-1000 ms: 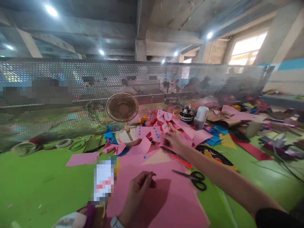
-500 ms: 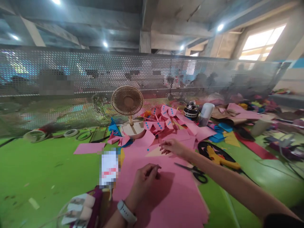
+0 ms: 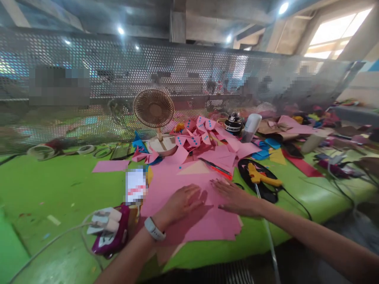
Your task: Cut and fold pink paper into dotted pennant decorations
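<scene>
My left hand [image 3: 182, 202] lies flat with its fingers stretched out on a large pink paper sheet [image 3: 207, 227] on the green table [image 3: 59, 189]; a watch is on that wrist. My right hand [image 3: 233, 196] lies flat beside it on the same sheet, fingers spread, nothing in it. The two hands almost touch at the fingertips. Behind them is a pile of folded pink paper pieces with blue dots [image 3: 201, 136].
A small desk fan [image 3: 153, 110] stands at the back before a perforated metal screen [image 3: 89, 86]. A yellow glue gun [image 3: 262, 178] lies on a black mat to the right. Left of my hands are a bottle [image 3: 135, 189] and a purple case [image 3: 114, 232]. Tape rolls [image 3: 40, 151] lie far left.
My right hand came back from the pink pile and now lies flat on the sheet. My left hand opened from a pinch to flat. The view dropped towards the table's near edge.
</scene>
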Available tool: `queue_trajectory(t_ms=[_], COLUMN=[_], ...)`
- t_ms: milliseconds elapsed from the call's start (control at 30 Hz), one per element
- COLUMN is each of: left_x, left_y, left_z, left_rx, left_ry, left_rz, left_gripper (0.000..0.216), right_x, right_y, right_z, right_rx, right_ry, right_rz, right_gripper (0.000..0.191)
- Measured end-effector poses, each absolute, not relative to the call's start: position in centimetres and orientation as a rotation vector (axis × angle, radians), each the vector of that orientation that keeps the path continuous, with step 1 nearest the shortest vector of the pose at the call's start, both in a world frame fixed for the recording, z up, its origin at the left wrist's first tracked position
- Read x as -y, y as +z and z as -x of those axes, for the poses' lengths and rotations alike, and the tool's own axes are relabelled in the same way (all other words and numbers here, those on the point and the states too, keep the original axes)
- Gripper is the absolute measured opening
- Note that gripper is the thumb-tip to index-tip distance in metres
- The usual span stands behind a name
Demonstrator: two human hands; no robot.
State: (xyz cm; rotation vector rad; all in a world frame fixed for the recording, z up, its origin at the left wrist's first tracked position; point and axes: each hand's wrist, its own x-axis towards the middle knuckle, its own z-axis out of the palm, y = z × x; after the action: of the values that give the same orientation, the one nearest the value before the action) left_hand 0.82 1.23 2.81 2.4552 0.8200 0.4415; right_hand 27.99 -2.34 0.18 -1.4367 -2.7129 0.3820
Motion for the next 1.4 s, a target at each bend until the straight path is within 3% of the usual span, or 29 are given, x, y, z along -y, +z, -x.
queue_trajectory(t_ms=[167,467,667,900,1100,1267,1400], left_x=[-0.1,0.2,0.0,-0.1,0.7,1.7,2.1], left_y=[2.2,1.6,1.1,1.3,2.4,3.0,3.3], left_z=[-1.0,-0.9,-1.0,-1.0,-1.2,-1.9,-2.3], left_rx=[-0.817,-0.797,-0.792,-0.803,-0.664,-0.678,-0.636], left_ry=[0.09,0.095,0.121,0.087,-0.009,0.028,0.149], left_rz=[-2.664,-2.683,-2.71,-2.712,-2.687,-2.708,-2.749], left_gripper=[0.08,0.081,0.082,0.081,0.112,0.085,0.066], right_x=[-1.2,-1.1,6.4,8.4,8.0,7.7,7.9], right_y=[-1.6,-0.7,0.9,-0.4,-1.8,-1.4,0.7], right_z=[-29.6,-29.7,-28.3,-27.9,-27.5,-27.4,-28.2], right_rx=[2.648,2.528,2.769,2.773,2.673,2.573,2.679], right_ry=[0.258,0.115,0.445,0.312,0.073,0.061,0.23], right_rz=[1.629,1.582,1.174,1.228,1.132,1.199,1.192], right_gripper=[0.08,0.079,0.093,0.074,0.068,0.051,0.075])
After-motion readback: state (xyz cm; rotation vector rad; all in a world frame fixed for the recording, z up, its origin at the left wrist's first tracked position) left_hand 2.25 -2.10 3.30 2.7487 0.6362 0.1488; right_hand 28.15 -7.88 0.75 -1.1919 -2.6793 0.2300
